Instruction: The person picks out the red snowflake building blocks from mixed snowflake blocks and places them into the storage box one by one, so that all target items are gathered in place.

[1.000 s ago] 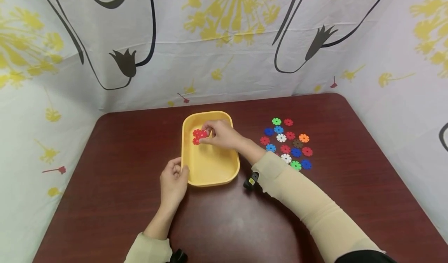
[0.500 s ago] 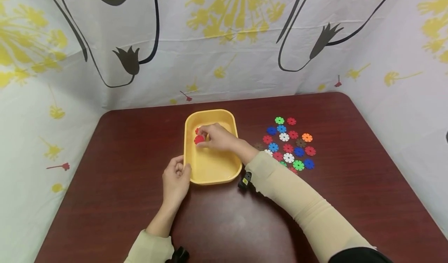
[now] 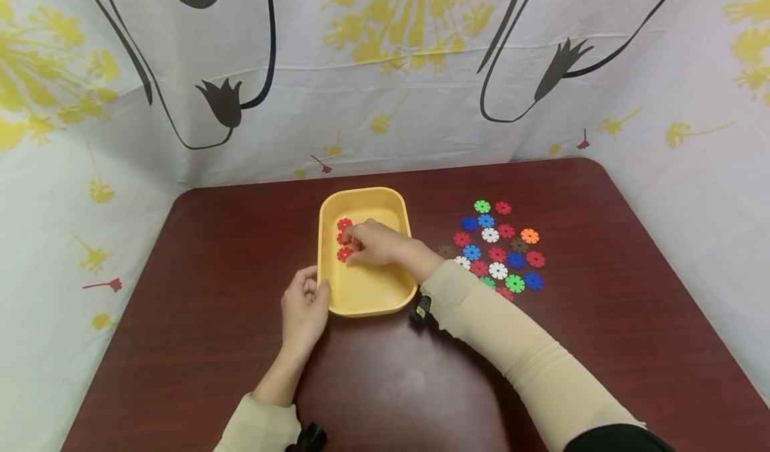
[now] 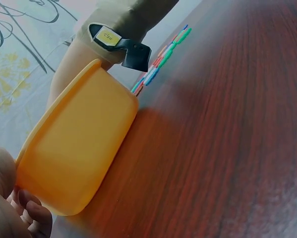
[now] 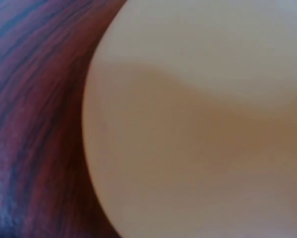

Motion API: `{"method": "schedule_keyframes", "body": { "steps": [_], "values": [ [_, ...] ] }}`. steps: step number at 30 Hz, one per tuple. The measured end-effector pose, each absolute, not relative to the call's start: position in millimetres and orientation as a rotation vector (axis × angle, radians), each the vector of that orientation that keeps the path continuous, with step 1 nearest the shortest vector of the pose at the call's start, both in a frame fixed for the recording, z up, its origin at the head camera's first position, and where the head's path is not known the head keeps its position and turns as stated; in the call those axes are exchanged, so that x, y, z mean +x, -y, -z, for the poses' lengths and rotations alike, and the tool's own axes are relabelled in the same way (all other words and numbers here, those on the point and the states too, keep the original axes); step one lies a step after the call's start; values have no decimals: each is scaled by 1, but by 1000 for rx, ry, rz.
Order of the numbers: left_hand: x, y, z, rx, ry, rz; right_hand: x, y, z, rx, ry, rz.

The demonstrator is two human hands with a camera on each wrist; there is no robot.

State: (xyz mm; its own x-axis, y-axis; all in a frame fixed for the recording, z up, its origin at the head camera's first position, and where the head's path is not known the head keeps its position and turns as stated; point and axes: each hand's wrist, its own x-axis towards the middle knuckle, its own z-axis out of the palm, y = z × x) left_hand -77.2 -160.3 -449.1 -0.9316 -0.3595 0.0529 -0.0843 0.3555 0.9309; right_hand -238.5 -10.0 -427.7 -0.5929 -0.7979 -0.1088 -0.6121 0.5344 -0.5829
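Observation:
A yellow tray (image 3: 367, 298) stands on the table, and three red notched discs (image 3: 345, 255) lie in a row along its left side. My left hand (image 3: 305, 308) grips the tray's near left edge, thumb at the rim and fingers outside; the left wrist view shows these fingers (image 4: 36, 213) against the tray wall (image 4: 84, 144). Inside the tray is my right hand (image 3: 379, 243), its thumb and fingertips spread apart right at the red discs, partly covering the middle one. The right wrist view holds only a blurred close-up of the tray (image 5: 188, 148).
To the right of the tray lie several loose notched discs (image 3: 497, 271) in green, blue, white, red, brown and orange, some beneath the right forearm's line. A patterned cloth (image 3: 361, 131) hangs behind the dark red table (image 3: 240, 238).
My right fingers have set down and spread the red discs, formerly bunched, into a row along the tray's left side. The left hand keeps its grip on the tray.

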Motion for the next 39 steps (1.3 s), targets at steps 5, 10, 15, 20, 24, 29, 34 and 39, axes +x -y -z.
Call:
{"method": "schedule_keyframes", "body": {
  "steps": [5, 10, 15, 20, 24, 29, 34, 39],
  "values": [
    [-78, 159, 450, 401, 2364, 1598, -240, 9, 428, -1183, -2419, 747],
    [-79, 158, 450, 401, 2352, 1582, -241, 7, 426, -1256, -2409, 867],
    [-80, 157, 450, 412, 2356, 1567, -241, 4, 420, -1327, -2488, 960],
    [-80, 157, 448, 422, 2353, 1554, -241, -4, 415, -1340, -2540, 1067],
    [-79, 158, 447, 438, 2342, 1568, -242, -12, 410, -1347, -2533, 1163],
    [-78, 159, 447, 434, 2330, 1625, -241, -25, 405, -1376, -2587, 1251],
    [-77, 160, 449, 432, 2343, 1656, -243, -39, 406, -1357, -2650, 1353],
    [-77, 159, 449, 426, 2352, 1649, -245, -54, 406, -1309, -2684, 1438]
  ]
}}
